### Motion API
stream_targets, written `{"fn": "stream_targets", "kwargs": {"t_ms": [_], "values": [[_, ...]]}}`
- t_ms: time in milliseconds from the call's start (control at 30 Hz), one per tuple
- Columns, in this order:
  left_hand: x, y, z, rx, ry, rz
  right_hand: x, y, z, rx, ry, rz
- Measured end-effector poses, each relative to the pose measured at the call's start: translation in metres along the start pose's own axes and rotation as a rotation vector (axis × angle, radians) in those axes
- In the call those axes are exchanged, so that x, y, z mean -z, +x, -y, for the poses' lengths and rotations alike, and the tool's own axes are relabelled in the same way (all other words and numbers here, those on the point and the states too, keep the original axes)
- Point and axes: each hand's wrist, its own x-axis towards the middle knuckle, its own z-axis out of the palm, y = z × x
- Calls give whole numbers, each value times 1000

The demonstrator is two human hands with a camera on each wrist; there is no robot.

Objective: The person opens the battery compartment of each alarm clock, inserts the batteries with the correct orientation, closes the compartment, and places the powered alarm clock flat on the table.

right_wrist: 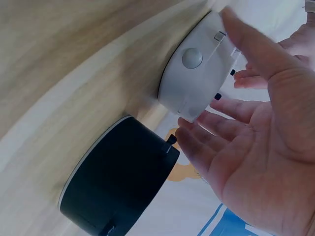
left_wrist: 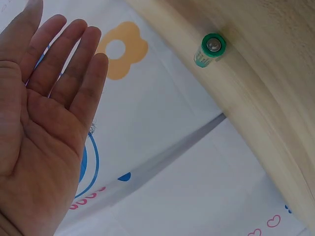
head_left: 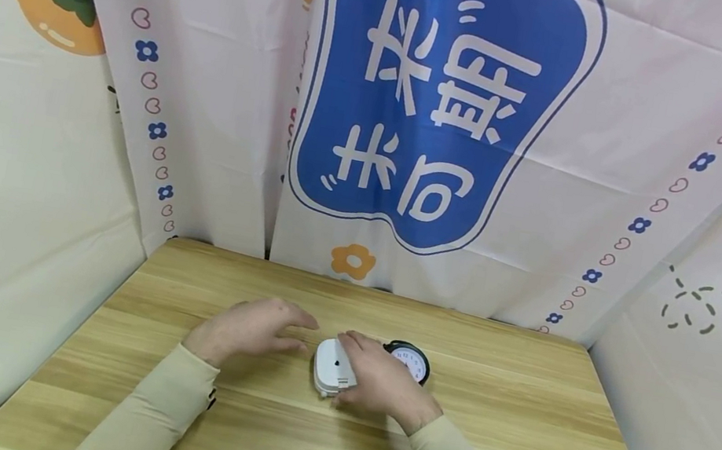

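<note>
A white rounded-square case (head_left: 326, 366), which looks like a small alarm clock with its face hidden, lies on the wooden table. My right hand (head_left: 381, 380) spans it from the right, with thumb and fingertips at opposite edges. The right wrist view shows a round button (right_wrist: 192, 58) on its side and small black knobs. Beside it is a round black-rimmed clock (head_left: 426, 361), dial up, partly behind my right hand. To the left, my left hand (head_left: 253, 330) hovers with extended fingers, apart from the case. A green battery (left_wrist: 210, 49) stands upright near it in the left wrist view.
The wooden table (head_left: 502, 408) has printed white cloth (head_left: 236, 116) along its back and sides. The back cloth meets the table's far edge behind the clocks. The battery does not show in the head view.
</note>
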Motion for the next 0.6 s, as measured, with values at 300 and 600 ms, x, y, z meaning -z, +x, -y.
{"fn": "stream_targets", "kwargs": {"t_ms": [300,600], "values": [[0,1,0,13,-7,-5,-1,7,-2,-9,-34,-27],[2,2,-9,83,-16,-168,6,4,-5,-38,63,-161]]}}
